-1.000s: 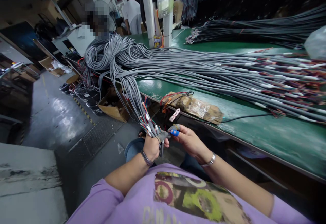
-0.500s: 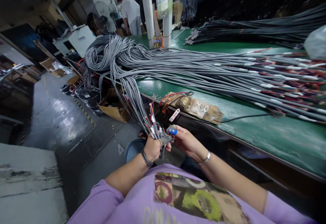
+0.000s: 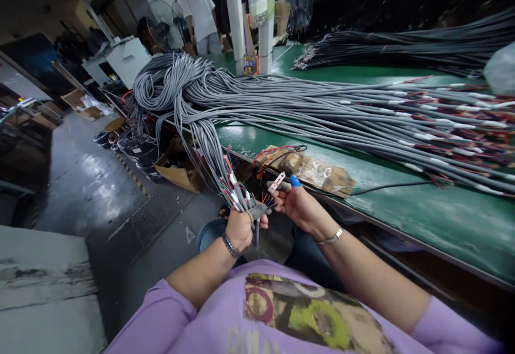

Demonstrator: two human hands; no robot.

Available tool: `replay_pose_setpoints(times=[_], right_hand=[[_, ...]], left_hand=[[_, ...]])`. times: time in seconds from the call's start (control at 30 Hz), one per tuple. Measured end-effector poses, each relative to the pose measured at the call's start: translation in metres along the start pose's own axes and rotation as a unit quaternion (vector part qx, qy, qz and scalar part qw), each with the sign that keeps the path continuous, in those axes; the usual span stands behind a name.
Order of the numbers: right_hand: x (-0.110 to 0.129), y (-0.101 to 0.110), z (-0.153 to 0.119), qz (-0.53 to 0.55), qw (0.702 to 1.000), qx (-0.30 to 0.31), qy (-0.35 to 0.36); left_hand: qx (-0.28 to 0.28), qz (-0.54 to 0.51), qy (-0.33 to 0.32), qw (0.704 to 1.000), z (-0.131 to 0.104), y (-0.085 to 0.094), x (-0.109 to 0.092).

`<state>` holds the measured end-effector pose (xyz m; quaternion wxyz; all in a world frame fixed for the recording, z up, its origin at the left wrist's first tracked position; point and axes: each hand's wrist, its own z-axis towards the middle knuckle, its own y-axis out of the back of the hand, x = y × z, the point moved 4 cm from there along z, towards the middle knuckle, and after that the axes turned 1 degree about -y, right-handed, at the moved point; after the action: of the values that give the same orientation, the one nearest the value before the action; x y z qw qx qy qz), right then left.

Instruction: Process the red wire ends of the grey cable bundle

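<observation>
A bunch of grey cables (image 3: 210, 153) hangs over the table edge, and my left hand (image 3: 242, 229) is closed around its ends. Coloured wires (image 3: 230, 174) and white bands stick up above that fist. Just to the right, my right hand (image 3: 293, 204) is raised with its fingers apart and a blue cover (image 3: 295, 181) on the thumb; nothing shows in it. Its fingertips are near the fanned thin wires (image 3: 266, 199) at my left hand. A small white strip with holes (image 3: 277, 182) is at the table edge, right by the right hand's fingers.
Many grey cables (image 3: 281, 99) lie across the green table (image 3: 454, 220). Brown taped cardboard (image 3: 317, 172) rests at its near edge. Darker cables (image 3: 394, 48) lie farther back. An open carton (image 3: 177, 174) is on the floor. A person (image 3: 199, 13) stands beyond the table.
My right hand has moved up and away from my left hand, and its fingers have opened. Wires now fan out between the hands. The person in the back stands more upright, farther left.
</observation>
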<state>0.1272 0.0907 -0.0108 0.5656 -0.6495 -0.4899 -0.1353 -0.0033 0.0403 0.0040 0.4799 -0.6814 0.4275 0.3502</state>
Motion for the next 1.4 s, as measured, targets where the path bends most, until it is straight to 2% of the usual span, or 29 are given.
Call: replay_pose_setpoints(times=[0.13,0.4,0.6,0.9,1.27,1.4], right_hand=[[0.009,-0.001,0.010,-0.009,1.000,-0.011,0.020],[0.004,-0.001,0.009,-0.019,0.998,-0.023,0.052],[0.006,-0.008,0.007,0.029,0.997,0.003,0.067],[0.004,-0.005,0.006,0.029,0.998,-0.016,0.059],[0.003,-0.008,0.007,0.077,0.996,0.021,0.050],[0.002,-0.005,0.007,0.074,0.997,0.008,0.026]], left_hand=[[-0.001,-0.013,0.006,1.000,0.008,-0.006,-0.005],[0.013,-0.013,0.012,1.000,0.015,-0.013,-0.005],[0.017,-0.013,0.022,1.000,0.015,-0.013,-0.003],[0.026,-0.003,0.038,0.999,0.017,-0.015,0.002],[0.026,0.009,0.035,0.999,0.010,-0.012,0.003],[0.033,0.016,0.027,0.999,0.005,-0.009,0.004]])
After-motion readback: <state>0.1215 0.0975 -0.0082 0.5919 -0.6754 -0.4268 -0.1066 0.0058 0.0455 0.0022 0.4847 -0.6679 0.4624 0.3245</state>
